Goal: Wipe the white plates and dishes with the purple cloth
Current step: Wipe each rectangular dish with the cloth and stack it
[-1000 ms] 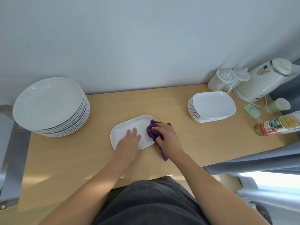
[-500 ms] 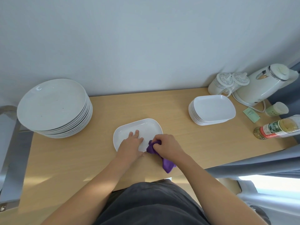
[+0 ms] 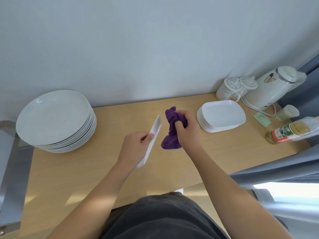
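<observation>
Head view: left hand (image 3: 133, 147) grasps dish (image 3: 155, 129) edge-on, long axis toward wall (image 3: 155, 49); right hand (image 3: 188, 134) clutches purple cloth (image 3: 172, 120).

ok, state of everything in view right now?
dish, tipped up on edge, held by left hand
cloth, bunched, gripped by right hand, clear of the dish
round plates, stacked
rectangular dishes, stacked
kettle, lid shut
bottle, lying on its side
</observation>
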The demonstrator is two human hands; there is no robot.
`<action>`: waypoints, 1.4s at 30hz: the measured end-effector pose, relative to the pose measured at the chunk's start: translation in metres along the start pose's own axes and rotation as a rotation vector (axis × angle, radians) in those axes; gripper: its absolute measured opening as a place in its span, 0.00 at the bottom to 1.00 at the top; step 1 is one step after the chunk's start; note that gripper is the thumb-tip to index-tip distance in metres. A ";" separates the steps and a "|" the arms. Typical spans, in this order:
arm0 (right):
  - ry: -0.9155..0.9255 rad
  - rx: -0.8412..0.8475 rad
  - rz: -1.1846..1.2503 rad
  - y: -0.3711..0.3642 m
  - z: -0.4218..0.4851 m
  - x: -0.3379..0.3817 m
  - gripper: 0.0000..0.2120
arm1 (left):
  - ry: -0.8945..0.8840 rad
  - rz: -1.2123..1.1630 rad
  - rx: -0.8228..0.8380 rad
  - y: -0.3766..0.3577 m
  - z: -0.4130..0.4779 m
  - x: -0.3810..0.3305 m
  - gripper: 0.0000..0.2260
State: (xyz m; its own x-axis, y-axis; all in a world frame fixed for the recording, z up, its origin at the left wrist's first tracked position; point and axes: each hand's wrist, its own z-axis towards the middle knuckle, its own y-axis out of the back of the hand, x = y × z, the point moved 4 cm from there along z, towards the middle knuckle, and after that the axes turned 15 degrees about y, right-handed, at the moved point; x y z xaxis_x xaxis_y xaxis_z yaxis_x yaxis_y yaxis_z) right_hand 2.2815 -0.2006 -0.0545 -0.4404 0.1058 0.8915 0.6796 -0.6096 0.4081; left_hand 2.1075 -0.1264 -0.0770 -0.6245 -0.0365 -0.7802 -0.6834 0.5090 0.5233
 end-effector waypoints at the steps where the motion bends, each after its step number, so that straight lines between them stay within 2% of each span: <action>1: 0.017 -0.003 -0.001 -0.003 0.003 0.002 0.19 | 0.023 -0.095 0.040 0.000 -0.001 0.001 0.20; 3: 0.057 0.005 -0.042 -0.013 0.005 0.004 0.21 | 0.034 -0.206 0.095 0.000 -0.005 -0.001 0.19; 9: 0.322 0.066 -0.151 -0.055 -0.030 0.013 0.18 | 0.121 -0.399 0.098 0.005 -0.005 0.003 0.18; 14: 0.330 0.044 -0.150 -0.064 -0.050 0.009 0.18 | 0.095 -0.328 0.161 0.008 -0.002 0.015 0.14; 18: 0.222 -0.040 -0.123 -0.053 -0.022 0.006 0.21 | -0.047 -0.157 0.077 0.009 -0.009 0.005 0.17; 21: 0.016 -0.084 -0.037 -0.040 -0.001 -0.002 0.20 | -0.077 -0.102 0.018 0.008 -0.012 0.006 0.17; 23: -0.051 -0.088 -0.008 -0.037 0.001 -0.008 0.20 | -0.072 -0.107 0.005 0.009 -0.012 0.005 0.17; 25: 0.034 -0.069 -0.055 -0.039 -0.007 -0.004 0.21 | -0.051 -0.154 0.013 0.012 -0.012 0.002 0.18; 29: 0.357 0.010 -0.146 -0.059 -0.033 0.010 0.22 | 0.050 -0.274 0.075 0.012 -0.004 0.009 0.18; 36: 0.425 0.034 -0.144 -0.061 -0.066 -0.009 0.16 | 0.143 -0.340 0.088 0.008 -0.005 0.028 0.18; 39: 0.531 0.116 -0.174 -0.063 -0.084 -0.014 0.11 | 0.156 -0.386 0.029 0.014 0.000 0.022 0.18; 42: 0.631 0.197 -0.189 -0.066 -0.097 -0.018 0.11 | 0.131 -0.359 -0.011 0.019 0.004 0.014 0.19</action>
State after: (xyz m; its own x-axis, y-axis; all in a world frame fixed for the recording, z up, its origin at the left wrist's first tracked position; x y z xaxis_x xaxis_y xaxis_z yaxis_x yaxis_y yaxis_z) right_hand 2.1872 -0.2385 -0.1163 -0.7787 -0.3182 0.5407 0.6252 -0.4649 0.6268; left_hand 2.0869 -0.1141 -0.0790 -0.3871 -0.3209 -0.8644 -0.8710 0.4347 0.2287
